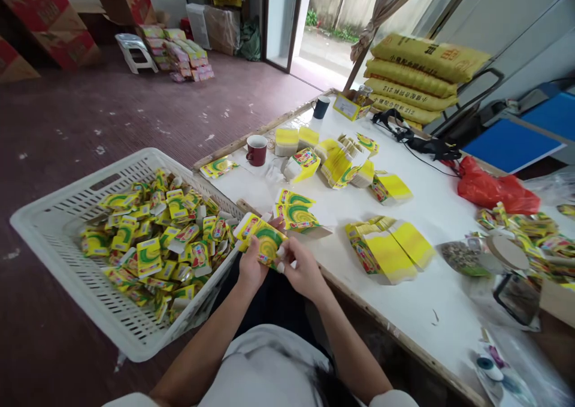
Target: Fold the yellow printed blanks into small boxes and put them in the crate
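I can't see most of the left hand [250, 269]'s fingers; the yellow carton [263, 239] it grips hides them, leaving the thumb on top. The right hand [302, 270] pinches the carton's near right end, covering that edge, and the small print is too fine for me to read. With this carton at the clock's centre, a white crate [63, 215] sits at nine, its floor mostly buried under small boxes [150, 257]. On the white surface [431, 299], a dark red mug [257, 153] stands at twelve and a carton stack [390, 251] at three. Yellow sacks [417, 86] rise toward two. Clear plastic [530, 359] at four is blurred and cut off.
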`<state>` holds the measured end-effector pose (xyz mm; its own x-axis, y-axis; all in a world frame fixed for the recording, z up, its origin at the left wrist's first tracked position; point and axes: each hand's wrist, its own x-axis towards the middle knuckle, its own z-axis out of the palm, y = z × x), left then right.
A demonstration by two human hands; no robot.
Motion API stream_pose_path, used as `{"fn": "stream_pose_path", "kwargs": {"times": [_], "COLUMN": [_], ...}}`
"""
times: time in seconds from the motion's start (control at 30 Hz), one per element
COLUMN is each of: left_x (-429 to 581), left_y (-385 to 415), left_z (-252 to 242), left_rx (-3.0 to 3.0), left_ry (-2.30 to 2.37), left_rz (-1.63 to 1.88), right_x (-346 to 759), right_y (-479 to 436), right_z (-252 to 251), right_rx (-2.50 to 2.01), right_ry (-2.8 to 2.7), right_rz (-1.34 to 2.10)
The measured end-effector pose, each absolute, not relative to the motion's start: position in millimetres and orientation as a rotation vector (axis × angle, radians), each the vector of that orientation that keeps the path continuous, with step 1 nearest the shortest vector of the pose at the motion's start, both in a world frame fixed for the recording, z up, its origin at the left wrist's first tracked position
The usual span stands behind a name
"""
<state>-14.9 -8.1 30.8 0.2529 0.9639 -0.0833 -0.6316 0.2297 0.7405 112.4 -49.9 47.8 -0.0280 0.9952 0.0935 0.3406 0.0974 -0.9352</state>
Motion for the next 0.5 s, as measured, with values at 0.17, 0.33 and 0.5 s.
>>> {"fn": "stream_pose_path", "kwargs": {"times": [0.17,0.33,0.5], "left_x": [-12.2,-19.2,-21.1], "left_y": [-12.8,-18.8,-18.9], "left_z": [27.2,16.8,25.7], "left_rx": [0.652,0.984,1.098], "left_ry": [0.826,1.051,1.174], "left_rz": [1.306,1.224,1.066], "right_x": [92.7,85.2,83.8], "right_y": [-57.3,-57.5,-61.2], "right_z": [25.1,25.3,28.1], "right_rx": [-1.322,-1.366,-1.473], "right_ry": [-1.389,-1.316,-1.378], "right_rz": [0.891,0.927,0.79]}}
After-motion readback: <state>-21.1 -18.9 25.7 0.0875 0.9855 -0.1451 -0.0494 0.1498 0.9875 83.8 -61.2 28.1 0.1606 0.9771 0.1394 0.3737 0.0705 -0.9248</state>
